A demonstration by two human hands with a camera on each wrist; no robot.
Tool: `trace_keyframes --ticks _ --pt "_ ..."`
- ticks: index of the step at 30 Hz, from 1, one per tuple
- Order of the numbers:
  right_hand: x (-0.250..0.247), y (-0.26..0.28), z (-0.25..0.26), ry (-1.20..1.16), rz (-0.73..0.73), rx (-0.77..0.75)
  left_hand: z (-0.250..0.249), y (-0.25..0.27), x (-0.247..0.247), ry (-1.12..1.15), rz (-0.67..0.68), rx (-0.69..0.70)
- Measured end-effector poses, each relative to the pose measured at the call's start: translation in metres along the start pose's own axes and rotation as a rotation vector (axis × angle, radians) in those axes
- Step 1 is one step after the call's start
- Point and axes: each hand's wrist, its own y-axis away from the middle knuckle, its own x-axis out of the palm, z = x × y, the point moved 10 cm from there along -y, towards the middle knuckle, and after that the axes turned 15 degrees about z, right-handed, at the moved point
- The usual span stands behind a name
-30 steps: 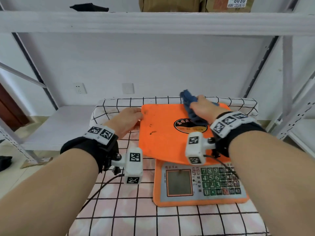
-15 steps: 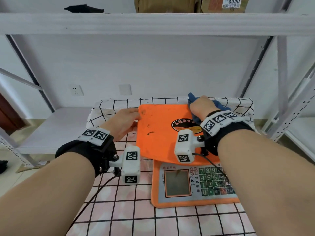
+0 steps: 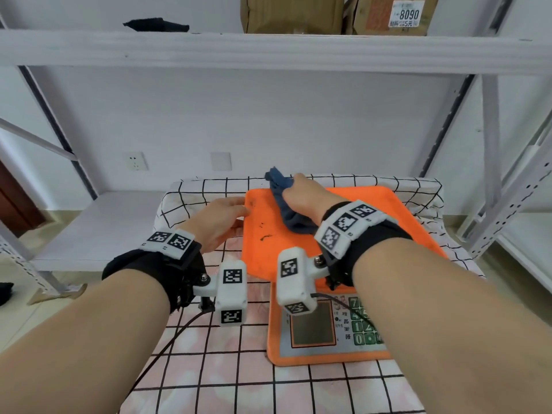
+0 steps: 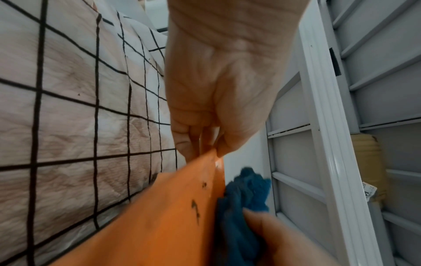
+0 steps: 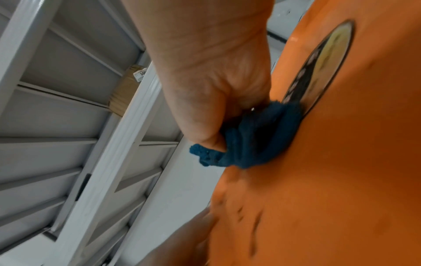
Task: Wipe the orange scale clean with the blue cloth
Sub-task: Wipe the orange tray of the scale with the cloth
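Two bare hands are seen at work on the orange scale (image 3: 328, 351), which is set on a grid-patterned cloth (image 3: 209, 369) spread over the table, between the grey uprights of a metal shelving rack (image 3: 268, 52). The blue cloth (image 3: 294, 218) is bunched up and gripped by the right hand (image 3: 304, 198), fingers and thumb curled round it, and it is pressed against the orange weighing pan (image 3: 397, 222) near the far left part of that pan. In the right wrist view the cloth (image 5: 250, 144) is shown squeezed between the curled fingers and the pan surface, just beside the round dark-and-yellow label (image 5: 323, 59).

The pan's left edge is held by the left hand (image 3: 219, 222); in the left wrist view the far corner is pinched between thumb and fingertips (image 4: 189, 149). Several dark smudges (image 3: 264, 236) are visible on the pan's left part, between the two hands. The display and green keypad (image 3: 363, 327) at the scale's near end are partly covered by the right forearm. Cardboard boxes (image 3: 292, 13) are seen on the upper shelf, one labelled 8090.
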Motion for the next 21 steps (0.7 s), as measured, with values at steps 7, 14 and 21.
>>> trace_keyframes --ticks 7,14,21 --pt "-0.038 0.009 -0.049 -0.080 -0.093 0.038 0.001 0.002 -0.010 0.008 -0.024 0.004" --pt "-0.006 -0.002 -0.014 -0.192 0.034 -0.050 0.008 -0.001 -0.012 0.087 -0.014 0.005" --pt "0.016 -0.020 0.021 -0.281 0.090 -0.129 0.006 -0.002 -0.010 0.052 0.003 0.021"
